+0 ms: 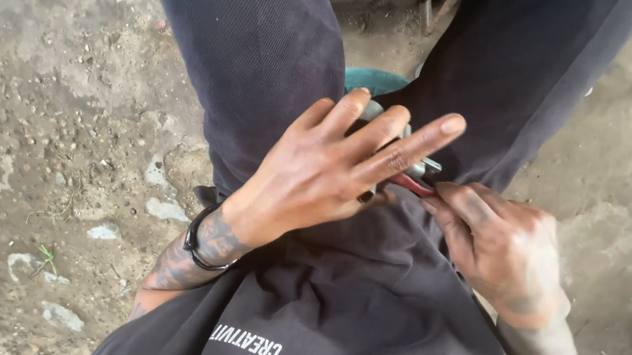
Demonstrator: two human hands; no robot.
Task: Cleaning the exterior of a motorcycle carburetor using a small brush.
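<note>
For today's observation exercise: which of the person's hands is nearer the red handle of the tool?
Right. The right hand touches the red handle with its fingertips; the left hand lies just above it, covering a grey metal part.

1. A small metal part (415, 166), grey and dull-shiny, sits between my thighs above my lap; only its edge shows past my fingers, so I cannot tell its full shape.
2. My left hand (333, 168) covers most of that part, fingers spread and slanting up to the right, the index finger stretched straight out over it.
3. A slim red-handled tool (412, 185) lies just beneath the metal part, touching it, its tip pointing left under my left fingers.
4. My right hand (499, 242) pinches the red tool from the right, fingertips closed on its handle.
</note>
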